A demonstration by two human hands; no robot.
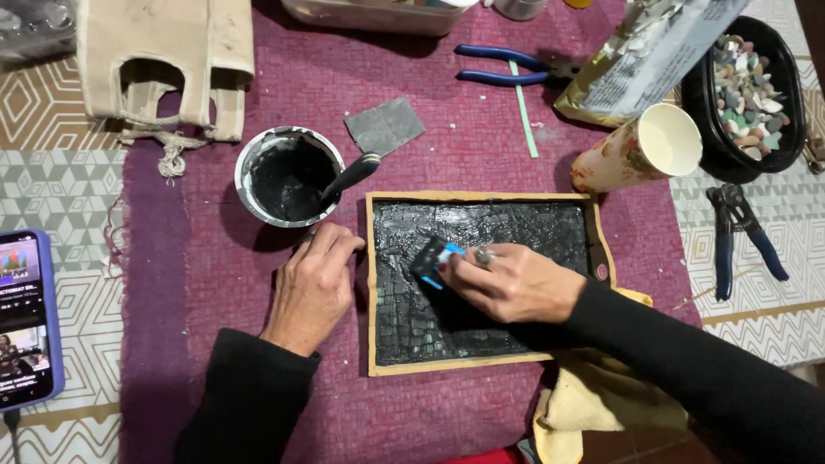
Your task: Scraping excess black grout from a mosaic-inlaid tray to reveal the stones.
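Observation:
A wooden tray [371,283] with a mosaic bottom lies on the purple mat, its inside covered in wet black grout. My right hand [511,279] holds a small blue scraper card [432,260] pressed onto the grout near the tray's left middle. My left hand [311,288] rests on the mat, fingers against the tray's left edge. Just above it stands a round bowl [249,167] of black grout with a dark-handled spatula [351,175] leaning in it.
A paper cup [640,150] lies on its side at the tray's upper right. Blue pliers [503,67], a grey card [385,125], a black bowl of pebbles [756,86], nippers [741,232], a phone [26,318], a canvas bag [163,60] and a yellow cloth [584,404] surround it.

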